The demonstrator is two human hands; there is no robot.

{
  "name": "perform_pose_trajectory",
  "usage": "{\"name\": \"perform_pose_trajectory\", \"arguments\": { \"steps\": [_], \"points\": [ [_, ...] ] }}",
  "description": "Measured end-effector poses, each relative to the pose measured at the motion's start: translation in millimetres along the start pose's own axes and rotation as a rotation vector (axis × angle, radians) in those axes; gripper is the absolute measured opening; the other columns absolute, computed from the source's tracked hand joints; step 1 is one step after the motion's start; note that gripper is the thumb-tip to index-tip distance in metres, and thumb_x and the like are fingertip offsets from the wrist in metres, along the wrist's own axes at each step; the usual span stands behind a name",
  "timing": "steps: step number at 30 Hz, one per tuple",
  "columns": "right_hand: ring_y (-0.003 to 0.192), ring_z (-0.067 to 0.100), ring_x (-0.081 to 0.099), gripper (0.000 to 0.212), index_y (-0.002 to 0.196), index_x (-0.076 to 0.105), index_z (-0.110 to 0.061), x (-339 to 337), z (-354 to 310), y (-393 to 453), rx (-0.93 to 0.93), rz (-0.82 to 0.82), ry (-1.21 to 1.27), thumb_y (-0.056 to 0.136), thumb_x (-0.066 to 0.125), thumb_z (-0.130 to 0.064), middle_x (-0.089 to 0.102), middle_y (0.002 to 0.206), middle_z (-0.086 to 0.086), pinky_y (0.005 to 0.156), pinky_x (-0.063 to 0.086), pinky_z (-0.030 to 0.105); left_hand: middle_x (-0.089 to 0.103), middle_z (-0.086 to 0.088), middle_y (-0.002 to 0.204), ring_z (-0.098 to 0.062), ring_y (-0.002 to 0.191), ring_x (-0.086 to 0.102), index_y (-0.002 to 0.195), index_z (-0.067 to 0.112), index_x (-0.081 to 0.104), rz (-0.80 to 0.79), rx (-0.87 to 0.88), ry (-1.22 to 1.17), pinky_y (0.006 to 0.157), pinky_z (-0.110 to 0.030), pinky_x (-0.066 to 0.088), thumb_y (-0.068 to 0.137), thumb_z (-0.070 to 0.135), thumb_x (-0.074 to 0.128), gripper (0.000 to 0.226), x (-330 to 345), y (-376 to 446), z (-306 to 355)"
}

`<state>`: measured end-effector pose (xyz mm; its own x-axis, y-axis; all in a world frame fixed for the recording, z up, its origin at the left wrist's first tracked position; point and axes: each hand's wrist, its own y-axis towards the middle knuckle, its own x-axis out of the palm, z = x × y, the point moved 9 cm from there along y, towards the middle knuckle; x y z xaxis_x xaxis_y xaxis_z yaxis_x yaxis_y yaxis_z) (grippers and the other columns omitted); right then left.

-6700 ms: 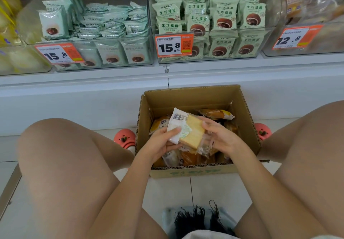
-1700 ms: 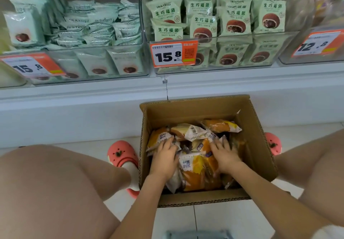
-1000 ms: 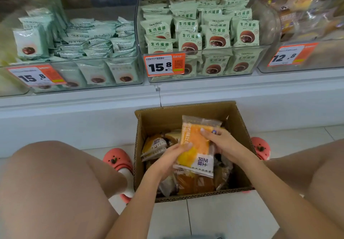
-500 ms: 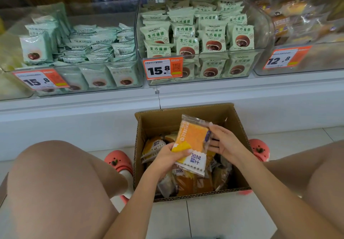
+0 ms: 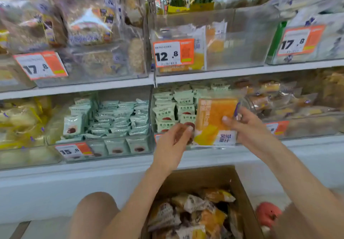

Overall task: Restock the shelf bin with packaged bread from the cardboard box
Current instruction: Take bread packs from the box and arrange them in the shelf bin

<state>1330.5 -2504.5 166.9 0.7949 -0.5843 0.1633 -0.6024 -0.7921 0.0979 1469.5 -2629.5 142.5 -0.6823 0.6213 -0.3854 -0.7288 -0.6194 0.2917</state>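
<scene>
Right hand [image 5: 249,127] pinches orange bread packet [image 5: 214,121] at its 3 o'clock edge, thumb on front. Packet upright, raised in front of lower shelf bins, above cardboard box [image 5: 240,186]. Left hand [image 5: 174,142] at packet's 8 o'clock, fingers loosely curled, fingertips by its edge; contact unclear, blurred. Clear shelf bin [image 5: 242,39] with 12.8 price tag [image 5: 173,52] at 12 o'clock, few packets inside. Box holds more bread packets.

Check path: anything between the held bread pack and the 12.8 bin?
Nothing visible blocks it. The bread pack, gripped by the right hand with the left hand at its lower corner, is raised in front of the green-packet bin. The 12.8 bin sits one shelf higher, its right side largely bare.
</scene>
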Motion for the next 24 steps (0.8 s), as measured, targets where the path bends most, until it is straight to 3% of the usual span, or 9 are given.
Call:
{"name": "perform_pose_trajectory", "arguments": {
  "steps": [3, 7, 11, 13, 16, 19, 22, 24],
  "points": [
    [0.094, 0.014, 0.068, 0.046, 0.102, 0.059, -0.022, -8.6, -117.7, 32.4, -0.306, 0.021, -0.042, 0.059, 0.074, -0.031, 0.072, 0.097, -0.006, 0.079, 0.057, 0.033, 0.066, 0.011, 0.091, -0.006, 0.081, 0.06, 0.099, 0.024, 0.059, 0.218, 0.358, 0.479, 0.06, -0.025, 0.045, 0.094, 0.049, 0.039, 0.033, -35.2, 44.6, 85.5],
    [0.092, 0.014, 0.06, 0.036, 0.102, 0.056, -0.027, -12.3, -246.0, 68.3, -0.722, 0.113, -0.408, 0.073, 0.077, -0.034, 0.065, 0.094, -0.008, 0.086, 0.051, 0.026, 0.064, -0.005, 0.095, -0.024, 0.092, 0.056, 0.102, 0.01, 0.061, 0.401, 0.754, 0.747, 0.071, -0.031, 0.037, 0.091, 0.032, 0.046, 0.028, -39.7, 101.7, 168.9],
    [0.081, 0.009, 0.048, 0.041, 0.117, 0.055, -0.005, 5.5, -299.7, 129.9, -0.965, 0.181, -1.017, 0.081, 0.07, -0.018, 0.053, 0.093, 0.0, 0.075, 0.042, 0.022, 0.068, -0.009, 0.111, -0.029, 0.106, 0.059, 0.111, 0.006, 0.066, 0.559, 0.731, 0.957, 0.091, -0.037, 0.033, 0.09, 0.032, 0.043, 0.041, -38.3, 173.5, 173.7],
    [0.088, 0.02, 0.054, 0.041, 0.117, 0.056, -0.004, 14.9, -289.1, 179.3, -0.893, 0.078, -1.311, 0.081, 0.071, -0.014, 0.059, 0.096, 0.006, 0.074, 0.038, 0.028, 0.071, -0.009, 0.096, -0.029, 0.091, 0.064, 0.105, 0.005, 0.07, 0.64, 0.703, 0.984, 0.085, -0.039, 0.039, 0.091, 0.032, 0.041, 0.042, -34.6, 190.5, 164.8],
    [0.105, 0.032, 0.056, 0.05, 0.127, 0.051, -0.004, 11.7, -247.5, 259.6, -0.576, -0.071, -1.655, 0.083, 0.07, -0.014, 0.06, 0.117, 0.02, 0.079, 0.037, 0.03, 0.072, -0.007, 0.08, -0.027, 0.077, 0.065, 0.09, 0.006, 0.073, 0.777, 0.716, 0.901, 0.079, -0.036, 0.046, 0.095, 0.034, 0.031, 0.051, -35.9, 192.0, 165.2],
    [0.106, 0.032, 0.055, 0.047, 0.124, 0.048, -0.005, 1.2, -223.3, 312.3, -0.366, -0.14, -1.691, 0.084, 0.07, -0.016, 0.056, 0.122, 0.019, 0.085, 0.044, 0.034, 0.073, -0.005, 0.084, -0.022, 0.079, 0.067, 0.089, 0.008, 0.074, 0.853, 0.786, 0.89, 0.08, -0.034, 0.046, 0.095, 0.032, 0.032, 0.05, -34.3, 183.7, 166.7],
    [0.097, 0.024, 0.056, 0.028, 0.104, 0.048, -0.018, -14.6, -214.6, 337.7, -0.225, -0.237, -1.634, 0.085, 0.069, -0.017, 0.058, 0.111, 0.01, 0.077, 0.041, 0.029, 0.074, -0.004, 0.088, -0.02, 0.083, 0.068, 0.091, 0.008, 0.075, 0.869, 0.817, 0.862, 0.083, -0.034, 0.045, 0.094, 0.031, 0.036, 0.045, -34.1, 183.1, 163.4],
    [0.093, 0.019, 0.056, 0.034, 0.108, 0.049, -0.025, -25.0, -213.2, 340.0, -0.158, -0.285, -1.565, 0.084, 0.07, -0.016, 0.06, 0.114, 0.006, 0.074, 0.041, 0.026, 0.074, -0.004, 0.089, -0.02, 0.084, 0.069, 0.092, 0.008, 0.075, 0.882, 0.818, 0.853, 0.083, -0.034, 0.046, 0.093, 0.032, 0.038, 0.044, -33.3, 183.3, 161.7]
  ]
}}
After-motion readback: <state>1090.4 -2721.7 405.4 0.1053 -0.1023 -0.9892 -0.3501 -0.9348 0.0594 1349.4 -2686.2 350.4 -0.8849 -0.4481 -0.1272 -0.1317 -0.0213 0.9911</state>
